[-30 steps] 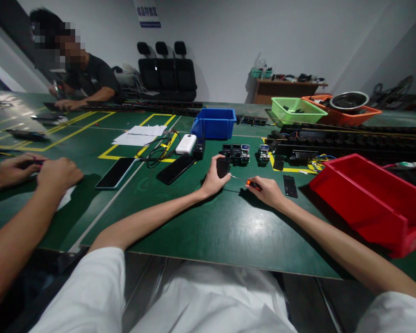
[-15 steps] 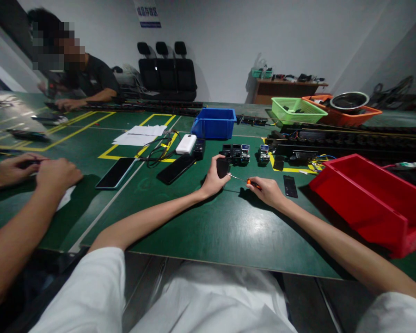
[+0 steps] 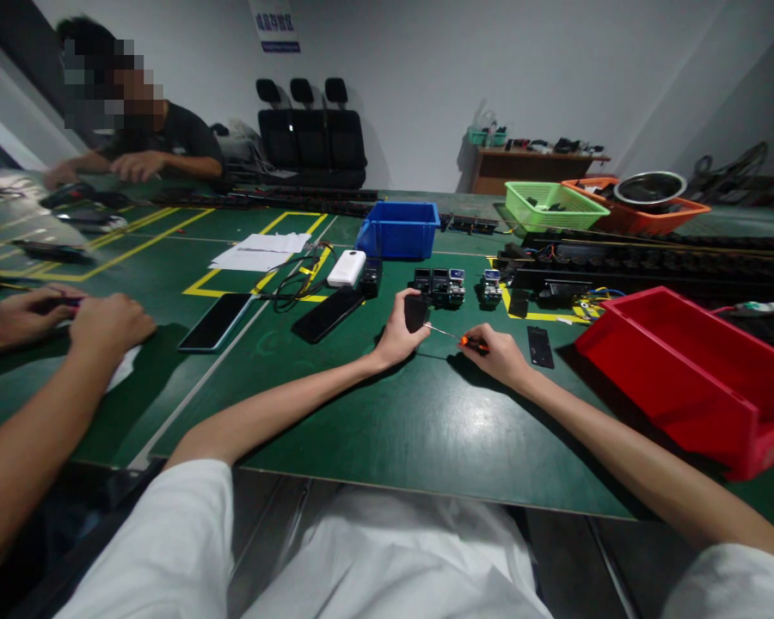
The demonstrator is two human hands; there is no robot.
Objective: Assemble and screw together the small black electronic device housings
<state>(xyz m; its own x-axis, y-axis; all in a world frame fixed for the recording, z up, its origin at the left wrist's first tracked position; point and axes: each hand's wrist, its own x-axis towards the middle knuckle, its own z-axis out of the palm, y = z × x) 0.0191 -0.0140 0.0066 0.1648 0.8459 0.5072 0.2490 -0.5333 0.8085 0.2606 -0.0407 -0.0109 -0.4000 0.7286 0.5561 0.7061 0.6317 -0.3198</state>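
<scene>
My left hand (image 3: 398, 334) is closed round a small black housing (image 3: 415, 313), held a little above the green table. In my right hand (image 3: 500, 354) is a screwdriver (image 3: 469, 343) with an orange and black handle. Its thin metal shaft points left, and the tip meets the housing's right side by my left thumb. Just behind the housing stand several small black modules with circuit boards (image 3: 439, 285), and a single similar module (image 3: 491, 287) is to their right. A flat black plate (image 3: 540, 346) lies right of my right hand.
A red bin (image 3: 677, 378) stands at the right, a blue bin (image 3: 400, 230) behind the modules. Left of my left hand lie a black phone (image 3: 328, 315), a white power bank (image 3: 347, 268) and another phone (image 3: 216, 323). A co-worker's hands (image 3: 96, 322) work at far left; another person sits beyond.
The screwdriver's handle has turned slightly in my right fingers, its tip staying at the housing. My left hand keeps its place. The person at the far side has raised their hands.
</scene>
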